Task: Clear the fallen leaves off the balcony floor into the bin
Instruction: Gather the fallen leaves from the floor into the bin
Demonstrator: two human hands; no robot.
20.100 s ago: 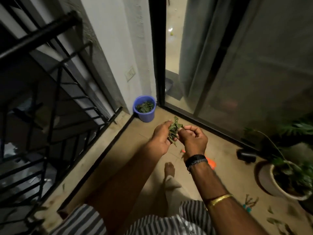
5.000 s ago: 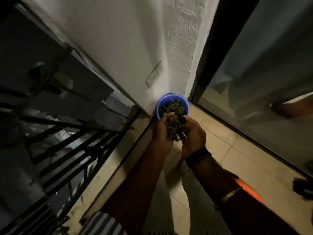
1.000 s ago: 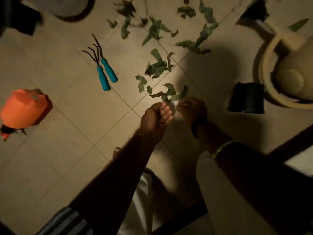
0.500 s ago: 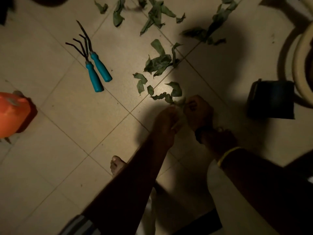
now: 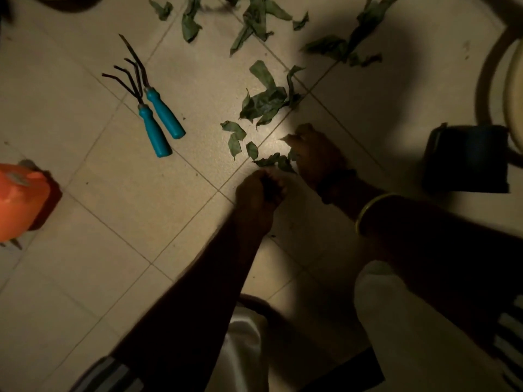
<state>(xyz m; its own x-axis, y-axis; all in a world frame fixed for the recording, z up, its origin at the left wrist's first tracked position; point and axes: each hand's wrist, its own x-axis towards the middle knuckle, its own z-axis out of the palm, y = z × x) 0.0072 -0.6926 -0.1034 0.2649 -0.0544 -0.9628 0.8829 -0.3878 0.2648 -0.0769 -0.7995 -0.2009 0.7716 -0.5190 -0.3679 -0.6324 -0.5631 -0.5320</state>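
Green fallen leaves lie scattered on the beige tiled floor [image 5: 119, 210]. One clump of leaves [image 5: 266, 104] sits just beyond my hands, small leaves [image 5: 235, 137] lie to its left, and more leaves [image 5: 254, 18] spread along the top edge. My right hand [image 5: 314, 157] reaches down onto the nearest leaves [image 5: 278, 162], its fingers curled over them. My left hand [image 5: 259, 190] hovers close beside it, fingers curled round a dark bit of leaf in the palm. The bin is out of view.
Two teal-handled garden tools [image 5: 155, 120] lie on the floor to the left. An orange object [image 5: 19, 199] stands at the left edge. A small black pot [image 5: 467, 158] and a pale planter rim [image 5: 512, 89] are on the right. My knees in white cloth fill the bottom.
My right hand has moved forward from my left hand onto the nearest leaves. The left hand stays curled just behind. The view has shifted slightly closer to the floor.
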